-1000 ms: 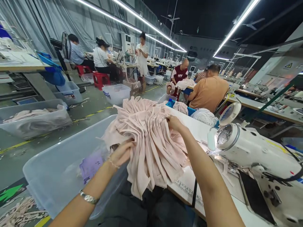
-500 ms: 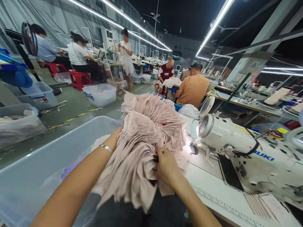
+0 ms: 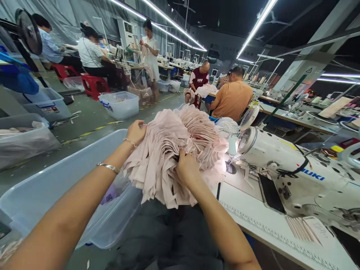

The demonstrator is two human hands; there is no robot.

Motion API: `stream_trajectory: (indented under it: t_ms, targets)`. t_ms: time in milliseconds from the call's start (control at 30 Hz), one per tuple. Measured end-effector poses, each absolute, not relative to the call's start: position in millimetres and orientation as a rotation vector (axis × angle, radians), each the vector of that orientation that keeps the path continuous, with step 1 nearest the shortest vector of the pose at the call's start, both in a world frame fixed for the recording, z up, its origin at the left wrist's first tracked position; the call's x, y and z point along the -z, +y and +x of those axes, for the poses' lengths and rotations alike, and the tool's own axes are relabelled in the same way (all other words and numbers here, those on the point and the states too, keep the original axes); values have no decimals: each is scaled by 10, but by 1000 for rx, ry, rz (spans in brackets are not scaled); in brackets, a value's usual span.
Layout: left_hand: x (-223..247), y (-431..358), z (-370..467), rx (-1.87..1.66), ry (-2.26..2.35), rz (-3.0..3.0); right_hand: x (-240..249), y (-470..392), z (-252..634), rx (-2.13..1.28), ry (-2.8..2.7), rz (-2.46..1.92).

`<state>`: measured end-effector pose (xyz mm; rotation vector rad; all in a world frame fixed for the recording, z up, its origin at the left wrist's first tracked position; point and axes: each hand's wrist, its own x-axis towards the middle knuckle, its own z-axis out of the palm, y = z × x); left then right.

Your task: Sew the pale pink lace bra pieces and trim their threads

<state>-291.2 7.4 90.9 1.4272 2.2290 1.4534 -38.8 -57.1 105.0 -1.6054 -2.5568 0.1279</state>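
Observation:
A thick bundle of pale pink fabric pieces (image 3: 157, 161) hangs over my lap at the table's edge, its layers fanned out. My left hand (image 3: 136, 132) grips the bundle's upper left edge, the fingertips partly behind the cloth. At the front, my right hand (image 3: 188, 167) is closed on the folds, thumb on top. More ruffled pink pieces (image 3: 201, 129) lie behind, touching the bundle and reaching toward the needle area. To the right stands a white sewing machine (image 3: 281, 176) with its lamp lit.
A clear plastic bin (image 3: 64, 168) stands at my left, with a purple item (image 3: 109, 194) inside. The white sewing table (image 3: 253, 221) bears a printed ruler and a stack of pale strips (image 3: 300, 228). Several co-workers sit or stand farther off, among them a person in orange (image 3: 233, 97).
Both hands have risen with the pink bundle, lifting its lower edge off my lap. My left hand has come out from behind the cloth to its upper left edge.

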Motion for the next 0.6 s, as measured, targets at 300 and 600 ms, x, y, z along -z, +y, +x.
stream_trajectory:
  t_ms: [300,600]
  targets:
    - [-292,-1346,-2501,-1866,2119,1251,-1047,-299,-326,-233,-2389,-1294]
    - [392,-1861,-1976,-1585,1349,403,-206,-1112,192,-13,-2405,-799]
